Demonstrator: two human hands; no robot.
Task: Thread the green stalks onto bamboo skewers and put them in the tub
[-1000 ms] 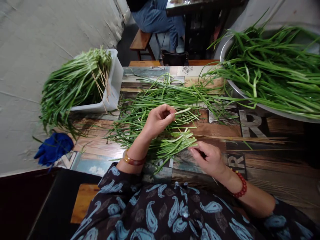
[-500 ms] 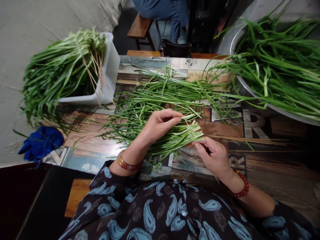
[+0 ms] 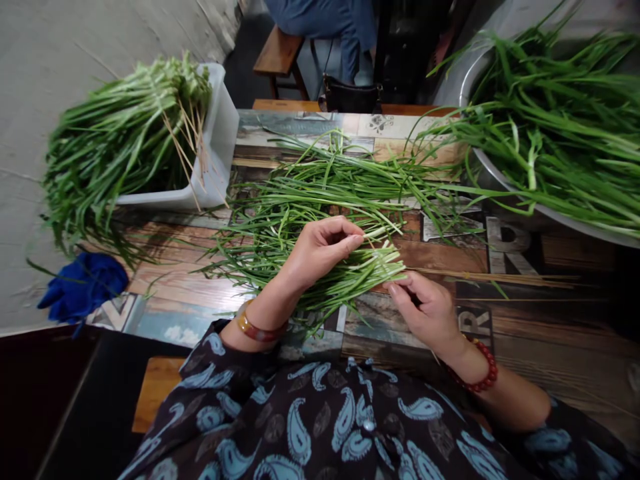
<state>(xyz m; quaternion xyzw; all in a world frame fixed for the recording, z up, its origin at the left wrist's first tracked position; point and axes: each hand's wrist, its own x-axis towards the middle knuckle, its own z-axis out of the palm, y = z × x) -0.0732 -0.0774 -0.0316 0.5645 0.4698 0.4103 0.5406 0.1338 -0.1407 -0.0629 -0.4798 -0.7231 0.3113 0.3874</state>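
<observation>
A bunch of green chives (image 3: 357,277) lies in front of me, its pale cut ends pointing right. My left hand (image 3: 327,247) reaches over the bunch, thumb and forefinger pinching the pale ends of a few chive stalks. My right hand (image 3: 425,310) is closed at the lower right corner of the cut ends, pinching a thin wooden skewer. Part of that skewer shows below the palm; most of it is hidden by the hand and the stalks. More loose chives (image 3: 325,187) spread across the table just beyond both hands.
At left, a white plastic bin (image 3: 220,140) holds bundled chives with skewers through them. A metal basin (image 3: 467,87) heaped with chives stands at right. Loose skewers (image 3: 510,277) lie right of my hand. A blue cloth (image 3: 85,287) and a black bag (image 3: 353,97) are nearby; a person sits beyond.
Hardly anything differs. Both hands keep their pinching grips at the cut ends, with only a very slight shift of the right fingers.
</observation>
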